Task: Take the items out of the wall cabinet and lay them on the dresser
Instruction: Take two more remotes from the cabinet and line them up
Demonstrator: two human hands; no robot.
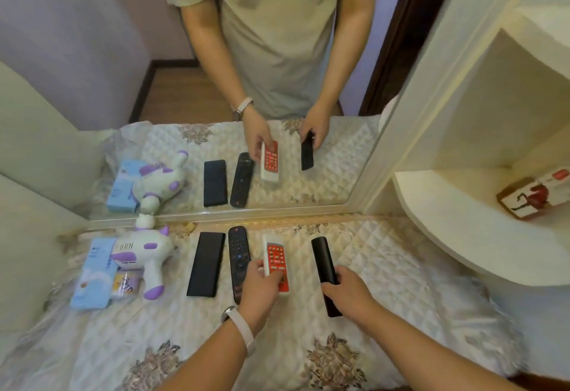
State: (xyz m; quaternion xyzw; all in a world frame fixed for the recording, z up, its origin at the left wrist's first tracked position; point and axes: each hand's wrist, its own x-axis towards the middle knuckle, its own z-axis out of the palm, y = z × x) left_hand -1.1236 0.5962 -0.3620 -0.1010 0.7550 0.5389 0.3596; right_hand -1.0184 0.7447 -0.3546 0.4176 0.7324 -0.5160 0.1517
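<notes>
On the quilted dresser top (385,267) lie a flat black remote (206,262) and a black button remote (238,255), side by side. My left hand (262,285) grips the near end of a white remote with red buttons (274,255), which rests on the cloth. My right hand (351,293) holds the middle of a plain black remote (322,256) that lies flat to the right. A white and purple toy gun (138,250) and a light blue packet (92,279) lie at the left.
A mirror (216,82) stands along the dresser's back edge and reflects everything. To the right, an open cream wall cabinet has a curved shelf (462,230) holding a small box with a red picture (530,198). A cream panel flanks the left side.
</notes>
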